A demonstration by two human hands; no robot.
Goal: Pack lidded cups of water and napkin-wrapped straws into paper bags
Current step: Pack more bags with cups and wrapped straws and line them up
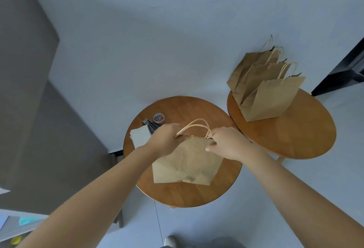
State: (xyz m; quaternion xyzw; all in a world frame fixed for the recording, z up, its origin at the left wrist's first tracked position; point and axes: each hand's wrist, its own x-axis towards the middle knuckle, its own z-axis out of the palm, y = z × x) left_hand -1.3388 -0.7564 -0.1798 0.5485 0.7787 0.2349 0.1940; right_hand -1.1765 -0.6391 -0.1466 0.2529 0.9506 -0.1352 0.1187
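A brown paper bag [187, 163] with twisted paper handles stands on the nearer round wooden table [177, 194]. A yellow paper clip [191, 138] sits on its closed top edge. My left hand [165, 141] grips the bag's top at the left end. At the right end my right hand [226, 143] grips the top edge. What is inside the bag is hidden. Behind my left hand lie white napkins [139, 136] and dark straws [149, 125].
A small clear tub of coloured paper clips [158, 118] stands at the back of the near table. Three clipped paper bags [269, 96] stand on a second round table [299, 129] to the right. A grey cabinet [23, 82] rises on the left.
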